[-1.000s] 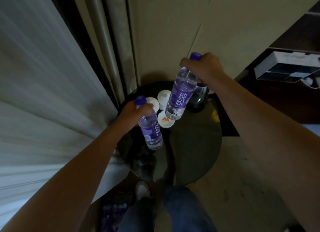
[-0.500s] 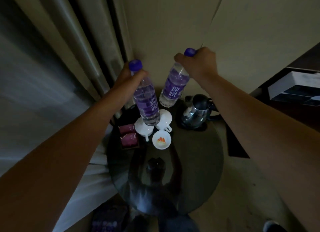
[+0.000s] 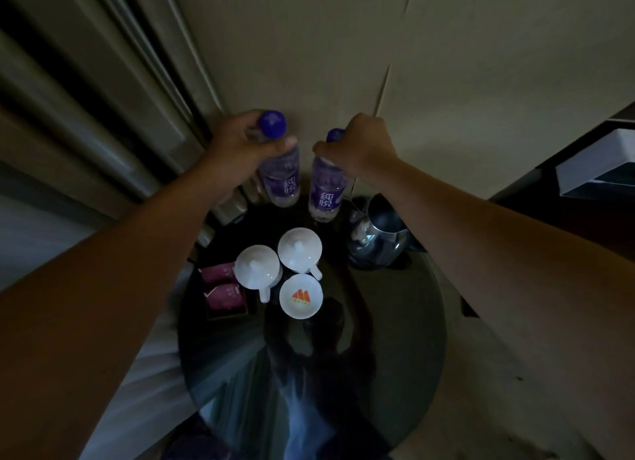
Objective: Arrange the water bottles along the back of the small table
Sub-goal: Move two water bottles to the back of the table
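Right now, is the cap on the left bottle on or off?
On: the purple cap sits atop the bottle the left hand grips.

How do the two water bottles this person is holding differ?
The left bottle shows its whole purple cap above the left hand; the right bottle has its cap mostly hidden by the right hand. The right bottle is nearer the kettle than the left bottle. Both are clear, purple-labelled, gripped near the neck.

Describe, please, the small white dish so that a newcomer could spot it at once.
Start at the round dark table by the wall. In front of two white cups sits the dish. It alone bears an orange logo and no handle.
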